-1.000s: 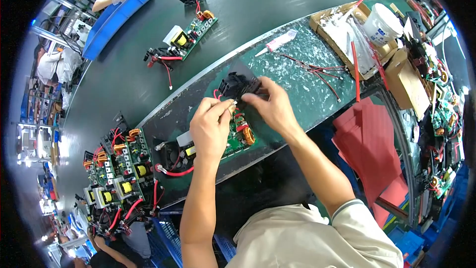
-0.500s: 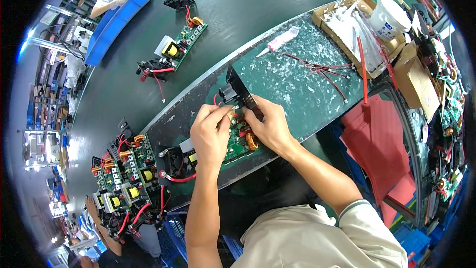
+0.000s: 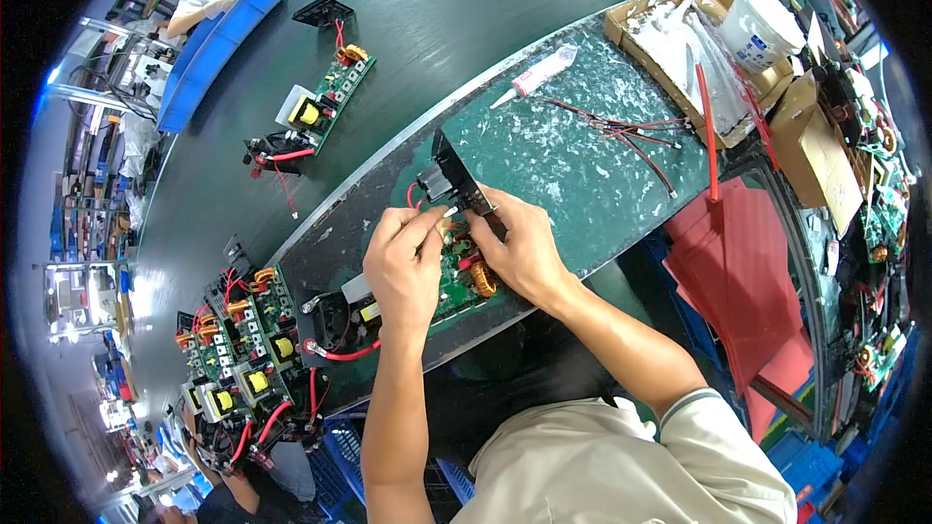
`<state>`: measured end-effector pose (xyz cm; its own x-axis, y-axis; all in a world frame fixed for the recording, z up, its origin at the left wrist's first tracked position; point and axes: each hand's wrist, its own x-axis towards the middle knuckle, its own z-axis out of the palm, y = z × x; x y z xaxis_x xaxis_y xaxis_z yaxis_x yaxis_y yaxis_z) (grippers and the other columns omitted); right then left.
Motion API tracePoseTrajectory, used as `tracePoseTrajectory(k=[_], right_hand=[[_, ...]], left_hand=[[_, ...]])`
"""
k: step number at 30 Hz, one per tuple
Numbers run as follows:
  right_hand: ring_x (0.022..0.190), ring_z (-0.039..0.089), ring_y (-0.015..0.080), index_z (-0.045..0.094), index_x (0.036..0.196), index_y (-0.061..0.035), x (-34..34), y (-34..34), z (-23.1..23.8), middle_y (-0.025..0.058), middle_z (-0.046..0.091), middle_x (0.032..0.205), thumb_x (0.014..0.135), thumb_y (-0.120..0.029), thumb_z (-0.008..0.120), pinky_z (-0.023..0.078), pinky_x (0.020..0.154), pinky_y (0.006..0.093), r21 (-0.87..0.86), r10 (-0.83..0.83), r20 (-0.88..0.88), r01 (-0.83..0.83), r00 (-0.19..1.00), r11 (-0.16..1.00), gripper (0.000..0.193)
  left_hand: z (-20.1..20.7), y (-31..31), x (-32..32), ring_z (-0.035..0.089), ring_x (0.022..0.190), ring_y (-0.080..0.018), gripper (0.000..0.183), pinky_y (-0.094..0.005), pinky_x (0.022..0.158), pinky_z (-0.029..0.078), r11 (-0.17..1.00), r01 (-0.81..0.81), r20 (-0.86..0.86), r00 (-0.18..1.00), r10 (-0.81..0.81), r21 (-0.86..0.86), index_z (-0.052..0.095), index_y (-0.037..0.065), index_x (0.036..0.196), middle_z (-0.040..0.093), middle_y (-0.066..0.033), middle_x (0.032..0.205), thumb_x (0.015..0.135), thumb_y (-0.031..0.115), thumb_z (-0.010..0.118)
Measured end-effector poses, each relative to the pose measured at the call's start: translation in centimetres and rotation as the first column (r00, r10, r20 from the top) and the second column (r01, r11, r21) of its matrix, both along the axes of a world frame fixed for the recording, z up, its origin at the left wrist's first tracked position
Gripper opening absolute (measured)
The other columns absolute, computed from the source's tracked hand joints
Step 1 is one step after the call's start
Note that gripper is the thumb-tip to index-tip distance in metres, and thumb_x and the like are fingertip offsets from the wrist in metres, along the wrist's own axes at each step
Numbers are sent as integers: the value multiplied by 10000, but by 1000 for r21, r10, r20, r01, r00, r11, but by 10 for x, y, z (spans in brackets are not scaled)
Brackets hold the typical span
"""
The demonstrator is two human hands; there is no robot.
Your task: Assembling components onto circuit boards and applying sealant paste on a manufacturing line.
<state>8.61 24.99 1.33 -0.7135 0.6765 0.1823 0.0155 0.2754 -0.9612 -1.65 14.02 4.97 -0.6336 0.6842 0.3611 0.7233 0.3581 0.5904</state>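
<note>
A green circuit board (image 3: 451, 289) with a copper-wound coil (image 3: 482, 278) lies on the bench in front of me. My right hand (image 3: 525, 248) grips the lower end of an upright black panel (image 3: 454, 171), which carries a grey block-shaped part (image 3: 434, 182). Close beside it, my left hand (image 3: 404, 267) is closed, thumb and fingertips pinched around a small white connector (image 3: 449, 212) near the panel's foot. A red cable (image 3: 354, 354) and a black fan-like part (image 3: 333, 318) sit at the board's left end. My left hand hides part of the board.
Several similar boards (image 3: 238, 349) are crowded at the left. Another board (image 3: 335, 102) rests on the long dark surface beyond the bench. Loose wires (image 3: 621, 128), a glue tube (image 3: 547, 70), a cardboard tray (image 3: 621, 31) and red sheets (image 3: 743, 281) are to the right. A co-worker holds a blue bin (image 3: 221, 49).
The board on the far surface has shifted left and slightly nearer. My hands keep almost the same hold on the panel and connector; the whole view has moved slightly.
</note>
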Motion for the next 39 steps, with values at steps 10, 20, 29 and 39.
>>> tracePoseTrajectory(k=[10,20,29,39], right_hand=[[760,665,379,634,1111,-5,-4,-16,-10,223,668,890,870,-63,631,528,689,385,141,-83,-38,87,996,986,248],[1158,581,288,547,1314,-30,47,-2,14,178,574,1287,743,-252,828,460,954,397,315,256,190,-306,948,898,674],[1279,491,357,469,1434,-84,33,-13,4,168,418,1497,721,-314,821,385,1038,430,510,326,273,-424,905,749,828],[1204,558,331,530,1383,-106,25,-21,-1,154,524,1398,720,-336,805,435,964,423,466,276,303,-394,912,792,754]], left_hand=[[-6,-3,-1,608,759,-273,146,-374,673,498,998,67,-203,977,-66,-2,725,60,908,603,-70,813,777,9,686],[26,-93,10,330,1383,-437,1016,-537,1123,300,930,62,-104,989,-106,-362,423,103,1452,361,-183,1501,601,428,873],[-13,-98,12,407,1319,-397,927,-537,1087,298,956,-17,-303,950,-76,-294,430,83,1448,422,-150,1485,700,506,778],[-16,-97,10,464,1280,-353,862,-507,1067,322,966,-72,-267,964,4,-248,501,89,1407,517,-106,1416,656,372,818]])
